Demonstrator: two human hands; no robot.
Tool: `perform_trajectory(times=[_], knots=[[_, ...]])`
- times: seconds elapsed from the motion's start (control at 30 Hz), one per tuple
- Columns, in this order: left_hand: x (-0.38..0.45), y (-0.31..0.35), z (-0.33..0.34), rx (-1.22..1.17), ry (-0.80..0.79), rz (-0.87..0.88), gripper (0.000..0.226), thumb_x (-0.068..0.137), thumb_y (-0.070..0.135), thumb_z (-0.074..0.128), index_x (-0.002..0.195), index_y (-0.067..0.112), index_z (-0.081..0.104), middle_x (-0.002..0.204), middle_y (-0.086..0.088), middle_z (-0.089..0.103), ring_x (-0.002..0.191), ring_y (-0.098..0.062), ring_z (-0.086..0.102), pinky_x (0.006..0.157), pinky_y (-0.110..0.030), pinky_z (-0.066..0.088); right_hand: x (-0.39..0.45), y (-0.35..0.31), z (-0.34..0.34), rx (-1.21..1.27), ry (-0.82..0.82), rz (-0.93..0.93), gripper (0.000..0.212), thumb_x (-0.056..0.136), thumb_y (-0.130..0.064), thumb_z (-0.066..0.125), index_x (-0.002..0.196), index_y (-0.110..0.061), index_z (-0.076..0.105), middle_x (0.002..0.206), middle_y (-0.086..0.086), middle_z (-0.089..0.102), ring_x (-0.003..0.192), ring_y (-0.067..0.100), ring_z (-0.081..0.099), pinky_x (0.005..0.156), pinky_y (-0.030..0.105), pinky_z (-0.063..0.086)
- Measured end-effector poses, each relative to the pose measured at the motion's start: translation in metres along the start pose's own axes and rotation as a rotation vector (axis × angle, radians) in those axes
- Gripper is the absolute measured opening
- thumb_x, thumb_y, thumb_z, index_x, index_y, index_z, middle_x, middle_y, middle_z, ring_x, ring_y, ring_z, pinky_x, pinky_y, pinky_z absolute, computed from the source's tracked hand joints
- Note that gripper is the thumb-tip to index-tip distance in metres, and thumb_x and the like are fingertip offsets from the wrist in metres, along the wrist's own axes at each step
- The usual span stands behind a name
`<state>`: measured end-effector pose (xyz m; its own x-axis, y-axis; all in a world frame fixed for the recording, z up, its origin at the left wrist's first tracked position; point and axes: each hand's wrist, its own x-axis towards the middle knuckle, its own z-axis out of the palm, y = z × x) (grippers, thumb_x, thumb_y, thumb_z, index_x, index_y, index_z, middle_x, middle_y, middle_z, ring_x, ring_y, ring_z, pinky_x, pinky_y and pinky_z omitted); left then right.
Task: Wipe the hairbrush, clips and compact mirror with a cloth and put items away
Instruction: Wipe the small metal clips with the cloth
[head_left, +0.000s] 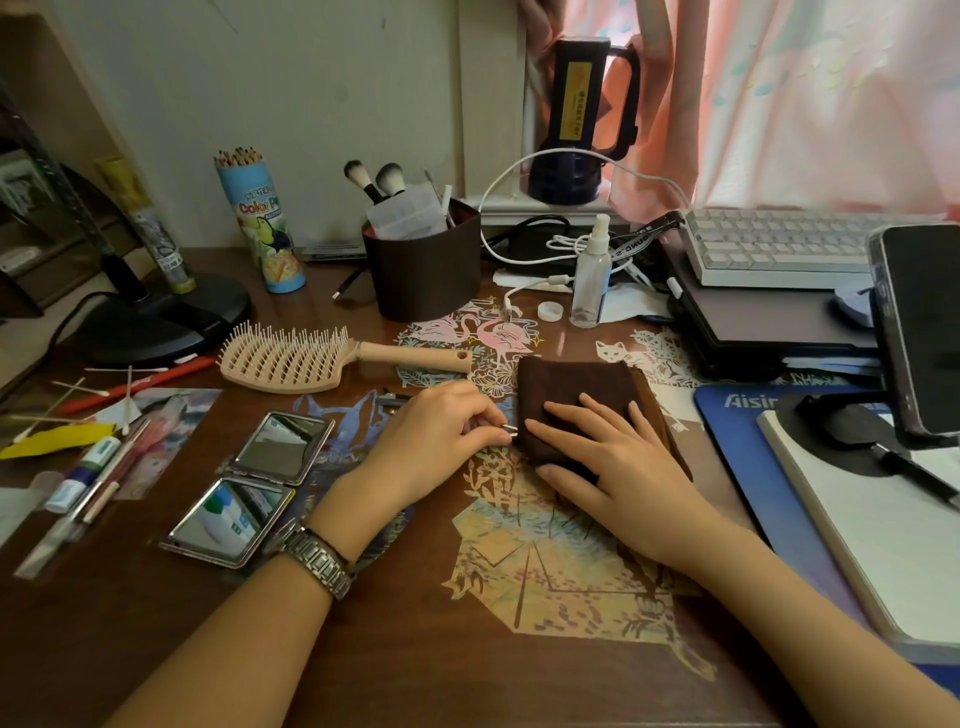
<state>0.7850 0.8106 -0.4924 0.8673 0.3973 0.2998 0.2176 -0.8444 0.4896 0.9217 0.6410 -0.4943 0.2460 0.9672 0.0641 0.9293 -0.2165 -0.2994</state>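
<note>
While left hand (441, 431) pinches clip (509, 429), tip points right.

Both forearms bare, no sleeves in view. Left wrist w/ silver metal link-band watch (318, 563), thin dark band just beside it. Right hand (608, 457) & left hand (426, 441) bare, no rings, nails short

On the bench (395, 649), the cloth (576, 395) is the landmark: the hairbrush (311, 358) lies to its left, the open compact mirror (254, 483) left and nearer, the spray bottle (592, 275) behind it, and the mouse pad (737, 441) to its right.
</note>
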Motion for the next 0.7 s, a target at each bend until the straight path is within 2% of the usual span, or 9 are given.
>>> perform_trajectory(times=[0.2,0.33,0.57,0.7], knots=[[0.005,0.006,0.006,0.024,0.021,0.042,0.013,0.083,0.027,0.069,0.092,0.017,0.072,0.073,0.02,0.045,0.073,-0.001,0.042,0.069,-0.021,0.036,0.001,-0.002,-0.001,0.012,0.007,-0.003,0.062,0.082,-0.069,0.011,0.141,-0.051,0.022,0.152,-0.019,0.021,0.145,0.013,0.007,0.116,0.054,0.003],[0.006,0.004,0.006,0.045,-0.001,0.077,0.014,0.084,0.027,0.068,0.094,0.018,0.07,0.081,0.015,0.049,0.077,-0.003,0.045,0.071,-0.029,0.045,0.001,-0.001,-0.001,-0.019,0.004,-0.009,0.061,0.083,-0.069,0.012,0.141,-0.053,0.019,0.153,-0.018,0.02,0.145,0.014,0.007,0.116,0.055,0.005],[0.006,0.003,0.0,0.099,-0.054,0.129,0.017,0.086,0.034,0.063,0.097,0.021,0.065,0.09,0.014,0.052,0.08,-0.002,0.045,0.071,-0.03,0.046,-0.002,0.002,-0.003,-0.057,-0.012,-0.003,0.054,0.089,-0.06,0.033,0.141,-0.053,0.018,0.154,-0.013,0.02,0.145,0.015,0.006,0.117,0.051,0.005],[0.005,0.001,-0.004,0.137,-0.065,0.144,0.017,0.087,0.038,0.061,0.095,0.023,0.064,0.094,0.011,0.057,0.083,-0.005,0.05,0.07,-0.029,0.046,-0.002,0.005,-0.004,-0.045,-0.03,0.004,0.054,0.091,-0.057,0.036,0.141,-0.053,0.018,0.155,-0.012,0.018,0.146,0.015,0.003,0.118,0.049,0.002]])
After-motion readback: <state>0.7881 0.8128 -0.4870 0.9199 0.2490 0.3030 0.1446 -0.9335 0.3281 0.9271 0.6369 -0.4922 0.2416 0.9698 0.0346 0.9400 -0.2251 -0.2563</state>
